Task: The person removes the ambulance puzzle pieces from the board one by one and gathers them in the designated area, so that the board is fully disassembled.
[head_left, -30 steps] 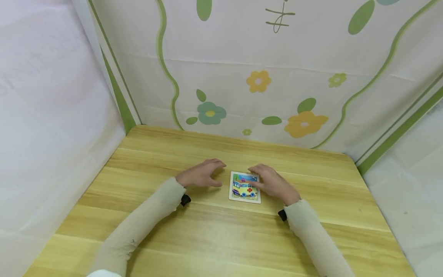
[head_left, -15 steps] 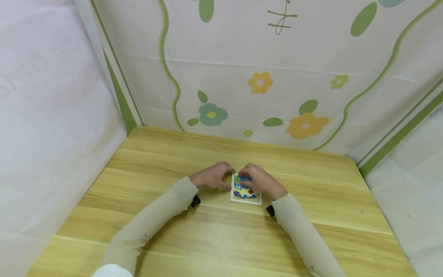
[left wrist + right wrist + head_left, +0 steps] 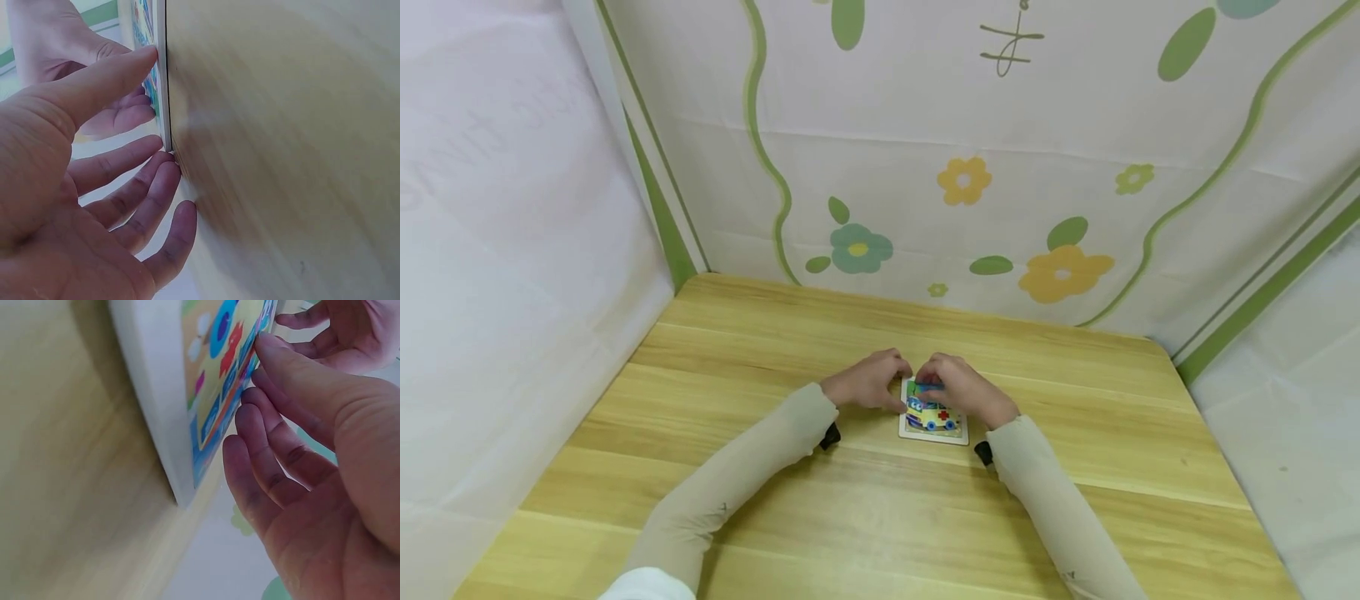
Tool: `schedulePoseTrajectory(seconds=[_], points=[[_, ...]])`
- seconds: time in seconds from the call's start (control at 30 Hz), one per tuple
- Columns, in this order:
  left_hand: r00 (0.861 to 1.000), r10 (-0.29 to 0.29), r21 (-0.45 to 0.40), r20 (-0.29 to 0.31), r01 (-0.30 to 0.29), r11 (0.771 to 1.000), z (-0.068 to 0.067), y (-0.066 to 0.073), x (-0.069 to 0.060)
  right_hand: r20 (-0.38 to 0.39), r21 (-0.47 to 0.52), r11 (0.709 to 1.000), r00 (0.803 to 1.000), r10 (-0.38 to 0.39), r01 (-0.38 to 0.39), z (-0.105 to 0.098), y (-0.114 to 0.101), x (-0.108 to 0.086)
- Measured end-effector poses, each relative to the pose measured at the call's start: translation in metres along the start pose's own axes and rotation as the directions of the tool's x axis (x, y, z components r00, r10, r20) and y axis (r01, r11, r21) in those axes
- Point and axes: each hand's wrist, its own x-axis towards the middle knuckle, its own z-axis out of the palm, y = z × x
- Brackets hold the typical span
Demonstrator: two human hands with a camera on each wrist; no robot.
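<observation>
A small square picture puzzle (image 3: pixel 934 440) with a white frame and a cartoon ambulance lies flat on the wooden table. At its upper left corner, my left hand (image 3: pixel 871 380) holds the frame, with the thumb on the left edge and the fingers at the far side, as the left wrist view shows. My right hand (image 3: pixel 961 387) reaches over the upper part of the picture. Its thumb (image 3: pixel 275 353) and curled fingertips pinch at the blue area. Whether a separate piece sits between them is hidden. The right hand covers the puzzle's upper right.
The wooden table (image 3: pixel 880 517) has its back edge against a white cloth wall (image 3: pixel 895 108) printed with flowers and leaves. More white cloth hangs at the left (image 3: pixel 512 250) and right (image 3: pixel 1300 400) sides. A dark wrist device (image 3: pixel 831 437) shows under the left cuff.
Both hands have come inward from beside the puzzle, the left onto its corner and the right onto its upper part, fingers closing. Over the last half second they barely move.
</observation>
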Motion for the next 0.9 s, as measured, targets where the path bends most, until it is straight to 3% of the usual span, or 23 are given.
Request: schedulePoseTrajectory(seconds=[0.6,0.9], points=[[0.999,-0.054,0.030,-0.004,0.054,0.998,0.000,0.007,0.006,0.042,0.131,0.989,0.997,0.062,-0.067,-0.007,0.009,0.009],[0.998,0.000,0.025,-0.070,0.002,1.000,0.006,0.009,0.010,0.043,0.137,0.989,0.998,0.045,-0.050,-0.008,0.008,0.015]])
